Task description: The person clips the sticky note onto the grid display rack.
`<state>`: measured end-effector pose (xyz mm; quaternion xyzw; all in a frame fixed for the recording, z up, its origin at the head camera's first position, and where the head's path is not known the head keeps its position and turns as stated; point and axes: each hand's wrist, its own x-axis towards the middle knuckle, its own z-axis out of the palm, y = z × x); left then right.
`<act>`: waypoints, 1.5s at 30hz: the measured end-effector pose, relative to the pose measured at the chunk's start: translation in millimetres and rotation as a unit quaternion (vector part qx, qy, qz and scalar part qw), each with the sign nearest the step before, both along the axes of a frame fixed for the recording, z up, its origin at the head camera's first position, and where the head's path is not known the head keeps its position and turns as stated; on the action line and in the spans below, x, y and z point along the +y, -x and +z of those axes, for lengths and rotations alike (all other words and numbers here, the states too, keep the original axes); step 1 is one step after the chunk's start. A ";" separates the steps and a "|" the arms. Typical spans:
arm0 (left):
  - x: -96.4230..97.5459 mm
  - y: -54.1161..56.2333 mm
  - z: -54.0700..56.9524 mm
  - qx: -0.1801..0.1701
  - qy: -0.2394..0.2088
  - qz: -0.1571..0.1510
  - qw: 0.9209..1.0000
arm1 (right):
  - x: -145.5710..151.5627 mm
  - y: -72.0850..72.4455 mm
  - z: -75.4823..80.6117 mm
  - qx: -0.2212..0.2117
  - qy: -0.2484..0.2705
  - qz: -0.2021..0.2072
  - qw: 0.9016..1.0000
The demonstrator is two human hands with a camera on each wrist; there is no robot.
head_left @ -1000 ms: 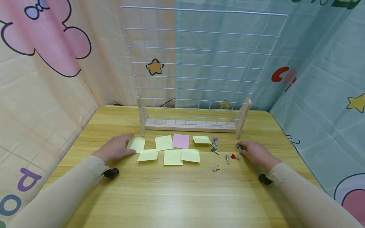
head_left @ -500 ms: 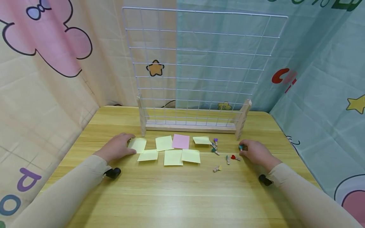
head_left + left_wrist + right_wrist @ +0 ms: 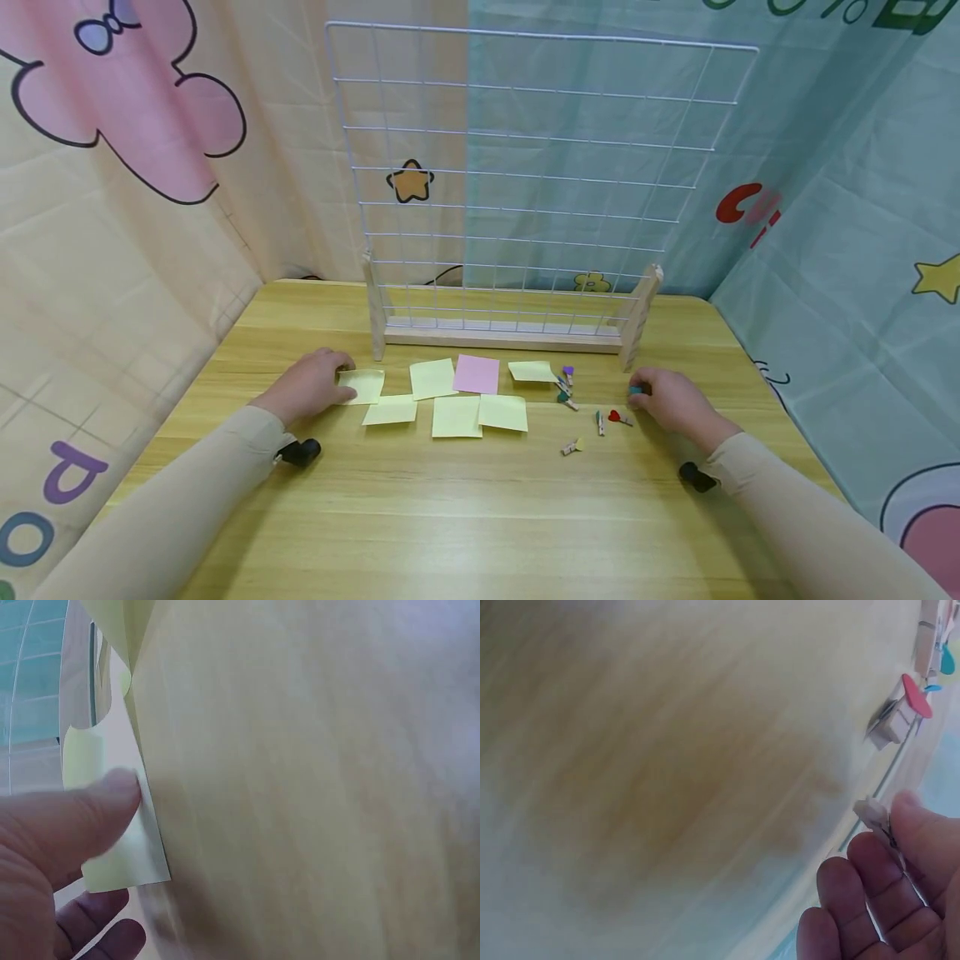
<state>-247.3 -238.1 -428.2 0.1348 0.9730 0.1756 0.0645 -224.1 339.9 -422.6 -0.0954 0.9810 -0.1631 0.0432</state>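
At the left end of the notes, my left hand (image 3: 309, 385) pinches a pale yellow sticky note (image 3: 365, 387). In the left wrist view the thumb lies over the note's face (image 3: 124, 840), with fingertips showing behind its edge, and the paper bends. My right hand (image 3: 675, 404) holds a small wooden clothespin (image 3: 871, 814) between thumb and fingers, its blue ornament showing in the head view. Near that hand lie a clothespin with a red heart (image 3: 615, 416) and another small clothespin (image 3: 600, 422). One with a yellow ornament (image 3: 572, 447) lies closer to me.
A white wire grid (image 3: 525, 175) stands in a wooden base (image 3: 502, 340) at the back of the table (image 3: 480, 517). Several yellow notes (image 3: 456, 417) and a pink note (image 3: 477, 374) lie before it. More clothespins (image 3: 566, 392) cluster beside them. Printed curtains (image 3: 840, 333) surround the table.
The left thumb has come in over the yellow note, closing on its left side. The blue-topped clothespin in my right hand has shifted slightly right. The other notes and clothespins stay put.
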 end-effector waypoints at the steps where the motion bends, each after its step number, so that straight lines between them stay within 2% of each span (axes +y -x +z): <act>1: -0.3 0.4 -0.7 0.003 0.002 -0.001 1.000 | -0.6 -0.3 1.0 0.002 0.003 0.000 1.000; 7: -1.7 2.3 -1.7 0.019 0.015 -0.013 1.000 | -8.9 -2.4 8.9 0.007 0.033 -0.004 0.999; 12: -4.5 2.1 -0.3 0.019 0.007 -0.015 1.000 | -19.9 -5.1 16.1 0.009 0.051 -0.001 0.999; 19: -10.0 3.2 6.4 0.001 -0.050 0.007 0.999 | -34.1 -8.1 22.9 -0.001 0.100 -0.014 0.995; 25: -13.5 1.8 17.5 -0.006 -0.120 0.033 0.992 | -45.2 -8.9 26.2 -0.005 0.135 -0.012 0.991; 30: -14.4 0.0 24.6 0.012 -0.149 0.048 0.988 | -55.9 -10.8 29.9 0.008 0.159 -0.011 0.987; 37: -5.6 -3.0 34.4 0.045 -0.180 0.050 0.981 | -70.2 -13.3 37.5 0.019 0.186 -0.009 0.982; 45: 8.8 -4.1 49.6 0.054 -0.219 0.045 0.973 | -85.3 -11.7 44.8 0.018 0.221 -0.015 0.975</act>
